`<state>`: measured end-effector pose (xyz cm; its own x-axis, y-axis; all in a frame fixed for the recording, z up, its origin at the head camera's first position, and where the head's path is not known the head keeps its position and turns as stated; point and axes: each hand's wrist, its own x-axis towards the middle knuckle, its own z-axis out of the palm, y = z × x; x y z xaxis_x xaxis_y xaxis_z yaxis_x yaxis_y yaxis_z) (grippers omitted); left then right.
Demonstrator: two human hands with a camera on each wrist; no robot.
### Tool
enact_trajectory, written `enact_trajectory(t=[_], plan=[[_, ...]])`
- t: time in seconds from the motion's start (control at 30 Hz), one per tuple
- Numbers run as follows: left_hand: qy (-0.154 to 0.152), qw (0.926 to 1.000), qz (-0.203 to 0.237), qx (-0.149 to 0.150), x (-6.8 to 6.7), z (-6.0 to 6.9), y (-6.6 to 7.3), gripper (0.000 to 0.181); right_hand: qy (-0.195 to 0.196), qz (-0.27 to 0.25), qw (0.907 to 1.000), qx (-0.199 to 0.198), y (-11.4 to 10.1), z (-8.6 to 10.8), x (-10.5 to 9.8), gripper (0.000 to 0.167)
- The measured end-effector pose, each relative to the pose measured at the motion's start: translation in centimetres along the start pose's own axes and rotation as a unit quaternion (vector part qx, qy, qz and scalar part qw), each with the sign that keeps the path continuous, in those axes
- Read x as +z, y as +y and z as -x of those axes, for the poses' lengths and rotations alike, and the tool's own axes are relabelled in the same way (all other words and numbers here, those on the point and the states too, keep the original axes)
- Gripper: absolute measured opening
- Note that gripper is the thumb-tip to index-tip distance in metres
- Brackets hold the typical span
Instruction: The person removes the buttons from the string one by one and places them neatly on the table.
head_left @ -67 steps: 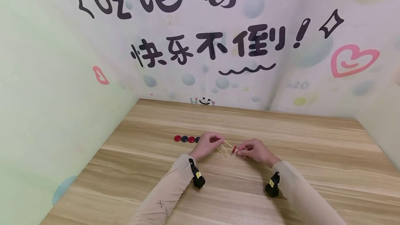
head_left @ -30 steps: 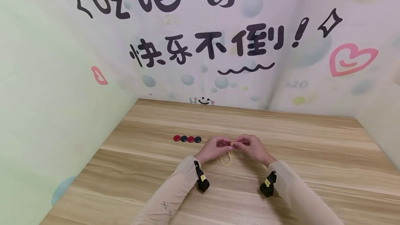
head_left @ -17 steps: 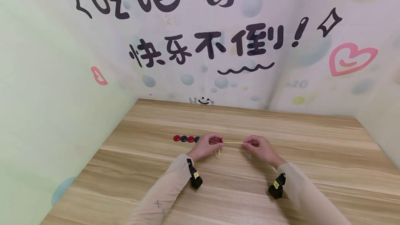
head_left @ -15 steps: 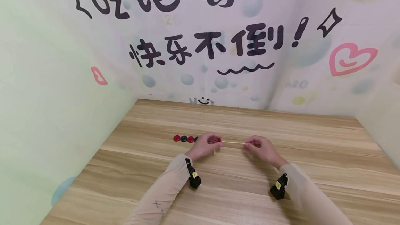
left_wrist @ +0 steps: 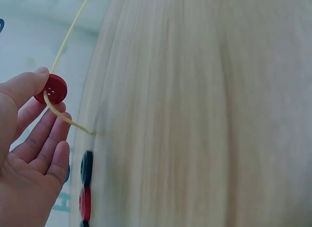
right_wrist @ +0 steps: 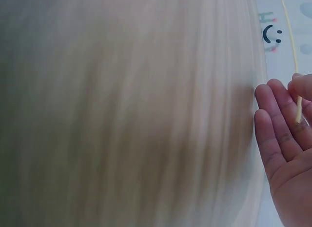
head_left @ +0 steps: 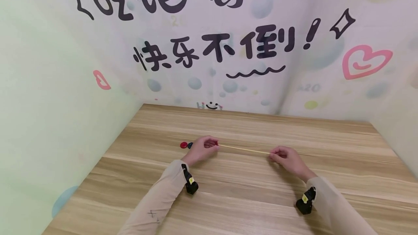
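A red button (left_wrist: 57, 89) with several small holes is pinched between the thumb and finger of my left hand (head_left: 201, 148). Through one of its holes runs a yellow cord (head_left: 243, 149), whose short tail hangs from the button in the left wrist view. My right hand (head_left: 289, 160) pinches the cord near its other end, and a stub pokes out below the thumb in the right wrist view. Between the two hands the cord is stretched straight above the table. Other fingers of both hands are loosely bent.
Red and dark blue buttons lie in a row on the wooden table (head_left: 248, 191); a red button (head_left: 184, 145) is at the left end, and my left hand covers part of the row in the head view. A printed cloth wall (head_left: 183, 86) stands behind the table.
From close together, my hands have drawn apart, left hand leftward and right hand rightward. The red button has gone from near the right fingers to the left ones, and the cord has pulled through it.
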<state>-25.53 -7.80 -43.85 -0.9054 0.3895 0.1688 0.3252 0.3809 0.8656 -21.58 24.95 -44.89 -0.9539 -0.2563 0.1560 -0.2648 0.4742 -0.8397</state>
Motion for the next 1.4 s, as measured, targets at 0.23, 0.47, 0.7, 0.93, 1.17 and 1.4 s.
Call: enact_trajectory(t=[0.23,0.47,0.7,0.93,1.17,1.4], plan=[[0.006,0.9998,-0.012,-0.015,-0.8,0.4,-0.6,0.030,0.005,0.035,0.9993,0.012,0.0,0.5,-0.8,0.015],[0.022,0.9989,-0.023,-0.033,-1.4,0.9,-1.2,0.027,0.005,0.086,0.9962,0.017,0.1,0.4,-1.1,0.012],[0.027,0.9985,-0.018,-0.045,-2.3,1.3,-1.3,0.028,0.023,0.143,0.9893,0.017,0.2,0.4,-1.4,0.010],[0.031,0.9980,-0.019,-0.051,-3.0,1.7,-1.3,0.029,0.023,0.175,0.9842,0.015,0.4,0.5,-2.0,0.010],[0.046,0.9975,-0.029,-0.045,-3.8,1.8,-2.5,0.030,0.013,0.188,0.9820,0.015,0.9,0.7,-2.6,0.007],[0.052,0.9953,-0.050,-0.064,-4.9,2.3,-2.8,0.029,0.005,0.199,0.9799,0.008,1.6,0.8,-3.5,0.004]])
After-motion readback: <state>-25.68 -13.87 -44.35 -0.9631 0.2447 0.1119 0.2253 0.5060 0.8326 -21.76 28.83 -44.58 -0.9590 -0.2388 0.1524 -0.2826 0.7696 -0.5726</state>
